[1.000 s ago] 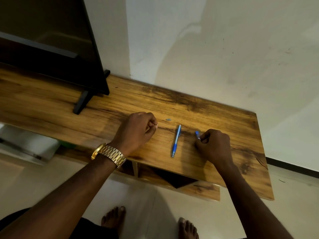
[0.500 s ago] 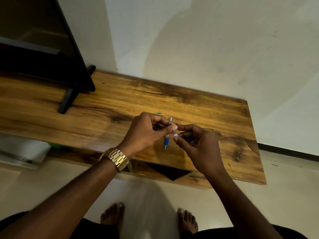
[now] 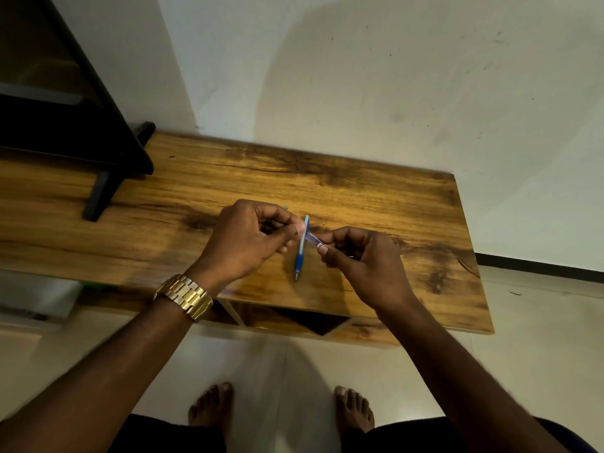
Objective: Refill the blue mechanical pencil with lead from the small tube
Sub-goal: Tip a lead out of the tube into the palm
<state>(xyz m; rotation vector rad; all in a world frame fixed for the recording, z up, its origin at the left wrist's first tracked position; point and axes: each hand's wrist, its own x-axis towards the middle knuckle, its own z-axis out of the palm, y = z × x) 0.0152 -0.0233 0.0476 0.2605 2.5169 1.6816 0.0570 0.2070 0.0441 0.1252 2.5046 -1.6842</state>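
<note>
The blue mechanical pencil [image 3: 300,253] lies on the wooden table [image 3: 376,204], tip toward me, untouched. Just above it, my right hand [image 3: 362,259] pinches a small clear lead tube [image 3: 313,239] between thumb and forefinger. My left hand [image 3: 251,240], with a gold watch on its wrist, pinches the tube's left end with its fingertips. The hands meet over the pencil's upper half. What the left fingertips hold at the tube's end is too small to make out. A tiny blue piece [image 3: 286,207] lies on the table behind the left hand.
A black TV [image 3: 65,103] on a black foot [image 3: 98,197] stands at the table's back left. A white wall runs behind the table. An open shelf [image 3: 294,318] sits under the tabletop. My bare feet [image 3: 212,407] stand on the pale floor.
My right hand lifted the lead tube off the table and my left hand came across to meet it over the pencil. The pencil has stayed where it lay.
</note>
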